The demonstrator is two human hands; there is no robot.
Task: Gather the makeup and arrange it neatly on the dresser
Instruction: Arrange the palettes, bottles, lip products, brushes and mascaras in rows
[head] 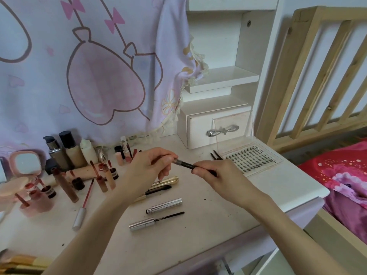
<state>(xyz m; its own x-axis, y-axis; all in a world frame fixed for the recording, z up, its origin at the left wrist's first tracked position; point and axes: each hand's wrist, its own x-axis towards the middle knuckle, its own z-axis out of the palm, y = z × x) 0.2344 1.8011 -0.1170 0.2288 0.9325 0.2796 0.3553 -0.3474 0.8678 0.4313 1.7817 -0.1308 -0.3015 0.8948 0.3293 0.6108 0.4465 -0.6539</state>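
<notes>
Both hands (151,165) pinching one black pencil (186,165)

The scene is seen from one head-worn camera, aimed forward and down, seemingly close above the table (228,197).

Left hand (151,165), right hand (212,175) pinched

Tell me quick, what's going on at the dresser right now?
Both hands up: left hand pinches clear cap, right hand grips black pencil. Cap nearly on. Silver tubes loose on dresser below; nothing blocking.
</notes>
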